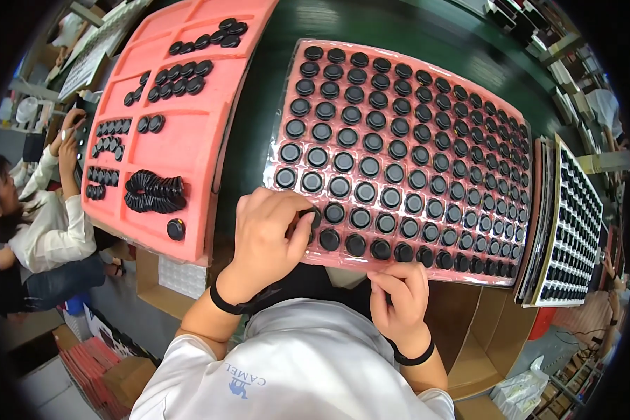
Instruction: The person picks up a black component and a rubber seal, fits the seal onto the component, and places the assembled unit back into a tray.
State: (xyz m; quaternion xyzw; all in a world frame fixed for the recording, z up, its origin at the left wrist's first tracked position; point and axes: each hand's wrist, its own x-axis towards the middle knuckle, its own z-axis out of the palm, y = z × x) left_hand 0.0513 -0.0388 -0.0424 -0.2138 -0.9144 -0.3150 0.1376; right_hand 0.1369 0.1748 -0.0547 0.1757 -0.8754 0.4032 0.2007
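Observation:
In front of me lies a clear plastic tray [276,164] over a pink layer, with rows of round black caps [343,161] in its pockets. My left hand [269,231] is at the tray's near left corner, thumb and fingers closed on one black cap [316,216], which is partly hidden by the fingers. My right hand [402,297] is at the tray's near edge with its fingers curled together. Whether anything sits between those fingertips is hidden.
To the left stands a pink foam tray [182,143] with compartments of black caps and a curved stack of black rings [154,191]. A stack of white trays [570,224] with black parts stands at the right. Cardboard boxes [479,343] are below; a co-worker [45,217] sits at far left.

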